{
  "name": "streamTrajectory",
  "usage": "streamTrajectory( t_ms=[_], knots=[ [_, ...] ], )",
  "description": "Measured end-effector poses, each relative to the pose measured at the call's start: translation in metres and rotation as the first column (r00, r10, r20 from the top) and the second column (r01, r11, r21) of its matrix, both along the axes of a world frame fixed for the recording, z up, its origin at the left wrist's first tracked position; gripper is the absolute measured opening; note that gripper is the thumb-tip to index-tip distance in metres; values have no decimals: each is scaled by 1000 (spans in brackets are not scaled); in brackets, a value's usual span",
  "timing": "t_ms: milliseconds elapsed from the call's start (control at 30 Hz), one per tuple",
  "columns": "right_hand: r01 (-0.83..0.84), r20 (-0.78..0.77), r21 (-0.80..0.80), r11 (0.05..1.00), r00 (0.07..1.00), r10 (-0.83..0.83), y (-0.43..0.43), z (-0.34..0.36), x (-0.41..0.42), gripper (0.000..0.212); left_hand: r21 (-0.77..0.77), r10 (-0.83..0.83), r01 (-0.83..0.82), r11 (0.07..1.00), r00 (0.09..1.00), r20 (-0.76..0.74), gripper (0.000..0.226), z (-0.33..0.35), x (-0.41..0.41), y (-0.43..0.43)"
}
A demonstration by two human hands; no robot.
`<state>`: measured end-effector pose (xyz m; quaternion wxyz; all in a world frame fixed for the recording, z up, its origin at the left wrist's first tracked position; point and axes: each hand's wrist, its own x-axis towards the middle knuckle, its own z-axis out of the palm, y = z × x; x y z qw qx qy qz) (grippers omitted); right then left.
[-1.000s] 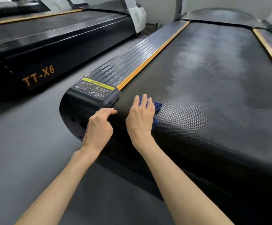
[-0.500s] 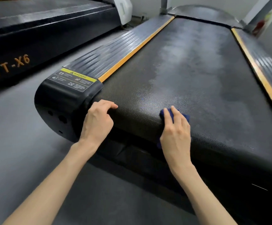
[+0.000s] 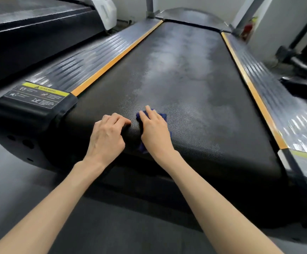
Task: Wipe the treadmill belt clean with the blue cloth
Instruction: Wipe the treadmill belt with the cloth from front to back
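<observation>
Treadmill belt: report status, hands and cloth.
Right hand flat on blue cloth, pressing it to treadmill belt. Left hand bare, braced at belt's near edge. Grey haze ahead. Nothing blocking.

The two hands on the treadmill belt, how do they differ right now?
The right hand lies flat, fingers extended, pressing the blue cloth onto the treadmill belt; the left hand has nothing under it. The left hand's fingers are curled, resting on the belt's rear edge nearer the warning label, while the right hand sits closer to the belt's middle. Both are bare, palm down and close together at the belt's near end.
</observation>
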<state>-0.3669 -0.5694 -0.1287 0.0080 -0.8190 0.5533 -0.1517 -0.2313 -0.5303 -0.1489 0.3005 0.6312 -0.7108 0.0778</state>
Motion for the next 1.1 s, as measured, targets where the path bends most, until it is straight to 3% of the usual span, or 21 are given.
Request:
streamTrajectory(
  t_ms=[100, 167, 233, 300, 367, 467, 567, 700, 767, 867, 1000, 1100],
  knots=[
    [209, 89, 37, 977, 973, -211, 13, 6, -81, 56, 2, 14, -14, 1000, 999, 31, 45, -1, 2, -2],
    [451, 171, 78, 889, 872, -458, 20, 12, -127, 52, 8, 8, -9, 1000, 999, 52, 43, 0, 3, -3],
    [572, 200, 70, 817, 795, -573, 18, 10, -130, 46, -6, 25, -25, 1000, 996, 81, 39, 0, 1, -3],
    [489, 197, 22, 872, 853, -484, 14, 6, -98, 44, -15, 70, -69, 997, 993, 92, 34, 0, -6, -2],
    [286, 190, -7, 958, 941, -280, 12, -3, -60, 51, -33, 132, -129, 991, 988, 86, 30, -1, -12, -1],
    [124, 126, 15, 992, 984, -125, 11, -4, -55, 55, -71, 195, -187, 980, 971, 136, 25, -4, -15, 2],
    [240, 71, 78, 968, 967, -245, 10, 3, -120, 58, -98, 209, -196, 976, 967, 144, 24, -6, -12, 1],
    [574, 73, 120, 810, 809, -583, 25, 16, -209, 58, -110, 189, -180, 977, 979, 78, 26, -5, -12, -4],
    [636, 93, 109, 764, 759, -645, 22, 15, -208, 55, -123, 184, -176, 977, 982, 51, 26, -6, -13, -6],
    [506, 113, 10, 862, 856, -504, 20, 11, -168, 45, -109, 204, -198, 974, 978, 47, 23, -5, -18, -8],
    [203, 79, 30, 979, 976, -204, 32, 0, -145, 62, -81, 235, -228, 970, 967, 94, 23, 0, -27, -12],
    [302, 147, 49, 952, 940, -306, 29, 3, -188, 59, -56, 66, -62, 996, 994, 82, 36, 0, -43, -12]
  ],
)
